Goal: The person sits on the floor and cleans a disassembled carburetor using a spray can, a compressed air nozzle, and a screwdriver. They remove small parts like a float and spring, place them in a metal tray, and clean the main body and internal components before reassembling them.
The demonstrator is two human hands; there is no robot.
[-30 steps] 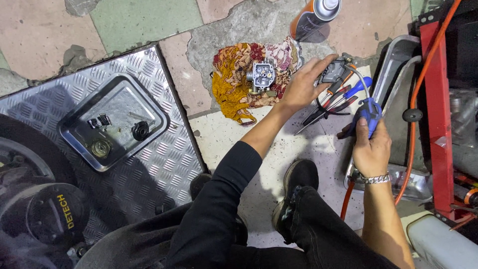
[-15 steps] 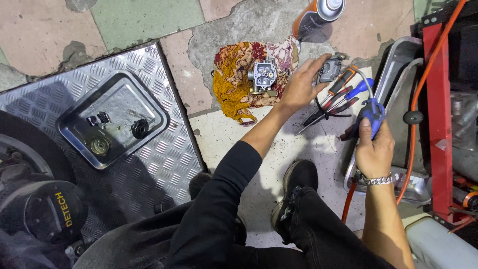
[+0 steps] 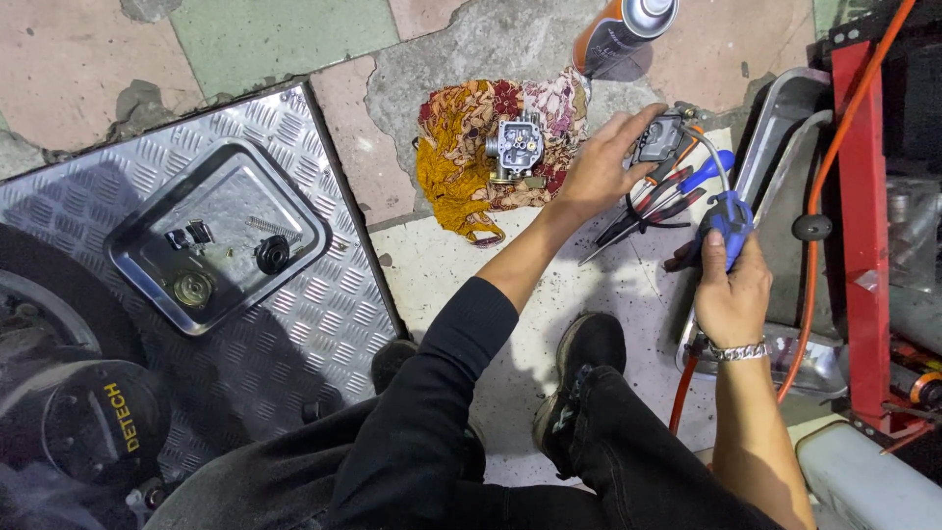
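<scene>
Two hands were busy over the cracked floor. The left hand point(image 3: 601, 162) reached out, fingers curled onto a small grey metal part point(image 3: 659, 137), holding it just above the pile of red- and blue-handled tools point(image 3: 655, 201). The right hand point(image 3: 731, 290) was wrapped tight around a blue air blow gun point(image 3: 731, 224), nozzle pointing up toward that part, an orange hose point(image 3: 819, 236) trailing off beside the red frame point(image 3: 863, 216). Just left of the part sat the carburetor body point(image 3: 517, 147) on a patterned rag point(image 3: 471, 157). An orange spray can point(image 3: 618, 34) stood beyond. Well apart, on checker plate, a steel tray point(image 3: 147, 285) held small pieces.
</scene>
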